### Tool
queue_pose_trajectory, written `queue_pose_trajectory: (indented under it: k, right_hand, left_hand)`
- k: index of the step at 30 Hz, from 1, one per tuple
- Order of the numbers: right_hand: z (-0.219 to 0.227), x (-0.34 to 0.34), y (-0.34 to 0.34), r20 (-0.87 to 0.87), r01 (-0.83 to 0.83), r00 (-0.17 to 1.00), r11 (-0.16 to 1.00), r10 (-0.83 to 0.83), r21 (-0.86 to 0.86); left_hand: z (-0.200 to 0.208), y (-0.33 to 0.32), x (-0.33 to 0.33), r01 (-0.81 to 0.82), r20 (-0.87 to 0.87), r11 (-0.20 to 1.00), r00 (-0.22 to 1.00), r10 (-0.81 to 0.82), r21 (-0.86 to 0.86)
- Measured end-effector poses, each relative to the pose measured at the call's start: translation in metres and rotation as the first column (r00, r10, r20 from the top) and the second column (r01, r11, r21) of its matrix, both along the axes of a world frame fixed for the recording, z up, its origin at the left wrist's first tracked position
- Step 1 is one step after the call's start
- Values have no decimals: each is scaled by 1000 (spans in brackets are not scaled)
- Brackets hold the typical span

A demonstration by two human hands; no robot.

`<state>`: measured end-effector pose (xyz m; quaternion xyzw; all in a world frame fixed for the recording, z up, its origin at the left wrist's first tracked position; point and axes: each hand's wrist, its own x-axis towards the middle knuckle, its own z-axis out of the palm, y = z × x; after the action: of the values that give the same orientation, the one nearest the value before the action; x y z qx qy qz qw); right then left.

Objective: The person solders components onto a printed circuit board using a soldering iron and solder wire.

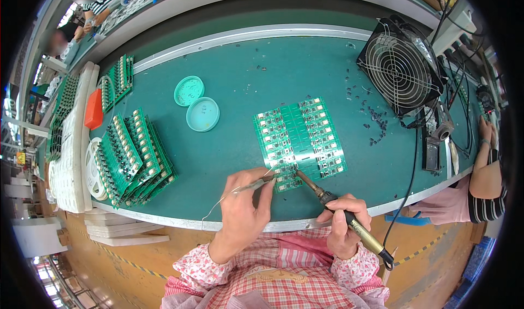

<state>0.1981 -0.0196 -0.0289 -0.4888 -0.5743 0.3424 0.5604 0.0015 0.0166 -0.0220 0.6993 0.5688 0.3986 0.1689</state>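
A green circuit board panel, with rows of small white and black parts, lies flat on the green table in front of me. My right hand is closed around the handle of a soldering iron; its tip touches or nearly touches the panel's near part. Closed too, my left hand pinches slim grey tweezers that point at the same spot. A thin solder wire runs loosely by those fingers. Whether the tweezer tips grip a part is too small to tell.
Stacked circuit boards lean at the left, near a white reel and a red box. Two round turquoise dishes stand behind. Small black parts lie scattered before a black fan. A co-worker's arm shows at far right.
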Motion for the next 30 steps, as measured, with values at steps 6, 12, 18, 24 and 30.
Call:
queue_pose_trajectory:
  k: [6,12,18,24,30]
  right_hand:
    - [-4,0,0,-11,12,1000,999,-12,45]
    - [-6,-1,1,9,25,1000,998,-25,61]
    - [-8,-1,0,19,38,999,997,-39,68]
    - [-8,-1,-1,5,53,999,998,-53,25]
    - [-7,-2,-1,-15,49,999,999,-49,15]
  left_hand:
    - [8,-7,-16,-68,151,992,985,83,-102]
    - [7,-16,-35,-199,161,960,959,232,-198]
    - [0,-16,-35,-179,80,974,978,191,-140]
    - [2,-13,-36,-164,4,981,986,165,-104]
    - [0,-11,-37,-126,-50,991,991,123,-54]
